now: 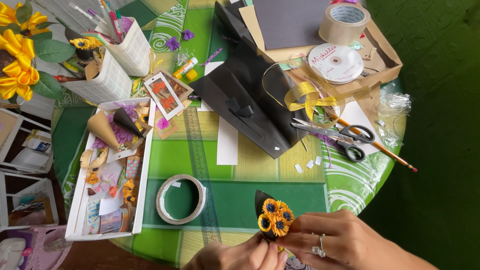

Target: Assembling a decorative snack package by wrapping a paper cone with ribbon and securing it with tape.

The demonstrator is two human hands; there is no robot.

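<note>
The little bouquet (274, 216), a black paper cone packed with orange paper flowers with dark blue centres, is being held at the near edge of the table (250, 200), low in the view. The left hand (240, 256) is pinching it from below, fingers closed around the cone's tip, while the right hand (340, 242), wearing a ring, is closing in from the side, fingertips resting against the flowers. It looks like the blooms are being pressed or seated into the cone; any further adjusting would call for a light touch, since the paper petals would crush easily. Just beyond is lying a tape ring (180, 198) beside a clear ruler (200, 165). Further back, a black sheet (245, 95) is spreading across the middle, with scissors (340, 136), a pencil (375, 145) and gold ribbon (305, 97) to the right. A white tray (145, 165) of paper scraps is sitting at the left. Small white offcuts (307, 164) are scattered near the hands, though nothing is crowding them.
</note>
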